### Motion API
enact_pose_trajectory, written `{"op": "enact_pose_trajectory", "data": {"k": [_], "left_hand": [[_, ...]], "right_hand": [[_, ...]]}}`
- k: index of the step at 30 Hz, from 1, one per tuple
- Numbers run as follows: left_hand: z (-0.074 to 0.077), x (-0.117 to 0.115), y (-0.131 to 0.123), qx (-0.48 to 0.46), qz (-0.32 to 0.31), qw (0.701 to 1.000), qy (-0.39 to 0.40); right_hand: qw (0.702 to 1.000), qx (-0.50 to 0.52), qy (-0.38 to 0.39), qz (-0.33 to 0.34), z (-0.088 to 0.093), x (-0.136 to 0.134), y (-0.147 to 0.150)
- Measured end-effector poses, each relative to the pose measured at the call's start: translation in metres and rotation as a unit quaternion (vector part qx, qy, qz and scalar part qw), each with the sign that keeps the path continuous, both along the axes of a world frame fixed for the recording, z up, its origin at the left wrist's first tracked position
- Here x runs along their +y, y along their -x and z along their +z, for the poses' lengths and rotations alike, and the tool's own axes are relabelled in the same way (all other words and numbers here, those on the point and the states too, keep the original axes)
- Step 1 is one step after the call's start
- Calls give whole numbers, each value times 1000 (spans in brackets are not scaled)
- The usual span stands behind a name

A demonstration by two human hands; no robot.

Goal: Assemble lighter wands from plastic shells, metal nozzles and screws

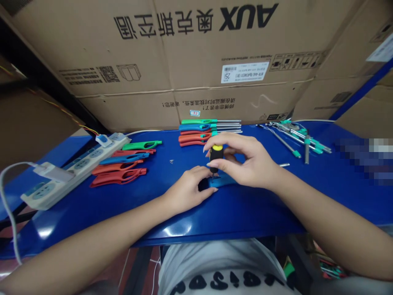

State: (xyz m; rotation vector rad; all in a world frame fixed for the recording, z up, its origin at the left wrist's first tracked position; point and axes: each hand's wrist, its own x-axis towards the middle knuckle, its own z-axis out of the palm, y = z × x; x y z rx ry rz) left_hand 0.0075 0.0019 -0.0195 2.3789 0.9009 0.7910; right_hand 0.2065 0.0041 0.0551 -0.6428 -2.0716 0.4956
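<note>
My right hand [245, 159] is closed around a short screwdriver [216, 153] with a black and yellow handle. It stands about upright, its shaft pointing down at a blue lighter handle [225, 180] lying on the table. My left hand [193, 186] pinches the left end of that handle between thumb and fingers. My right hand partly covers the handle's other end, and a short bit of metal tube [284, 164] shows beyond it. Whether the screwdriver's tip sits in a screw is too small to tell. A few tiny screws [171, 161] lie left of my hands.
Several stick lighters with metal tubes [196, 133] lie stacked at the back. Coloured handle shells [119, 177] rest beside a white power strip [81, 166] on the left. Loose metal tubes with green parts [302, 137] are heaped at right. A cardboard sheet [196, 53] walls the back.
</note>
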Motion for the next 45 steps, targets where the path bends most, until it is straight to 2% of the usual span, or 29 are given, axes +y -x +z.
{"op": "enact_pose_trajectory", "data": {"k": [3,5,7,9,13,15,19,23,27,29,31,34,38,41,45], "left_hand": [[-1,-1,-2,3,20,1000,-2],[-1,-1,-3,2,24,1000,-1],[0,0,-4,-3,27,1000,6],[1,0,-4,-7,30,999,19],[4,0,-4,-9,32,999,20],[3,-1,-4,-7,40,999,14],[1,-2,-5,13,43,999,4],[9,-2,-3,48,34,998,6],[26,4,11,127,13,992,21],[31,12,20,154,23,988,10],[33,25,29,168,39,985,-6],[32,50,40,146,69,986,36],[29,82,52,121,99,986,54],[26,97,60,92,122,986,63],[24,103,67,57,145,985,77]], "right_hand": [[993,-46,-98,-41,-2,-2,1],[976,-83,-178,-91,-4,-3,2],[961,-114,-217,-131,-5,-3,2],[968,-113,-188,-126,-4,-3,1],[997,-62,-51,-1,2,-2,-2],[997,-59,-52,14,3,-2,-3],[986,-42,-145,-76,-1,-1,2],[985,-25,-134,-104,2,3,-2],[972,-14,-126,-199,17,14,-35],[945,-71,-161,-275,20,24,-60],[914,-134,-168,-345,16,37,-86],[882,-172,-140,-415,-2,56,-121],[878,-174,-107,-434,-24,71,-148],[868,-184,-71,-455,-25,72,-154],[849,-225,4,-477,-17,67,-153]]}}
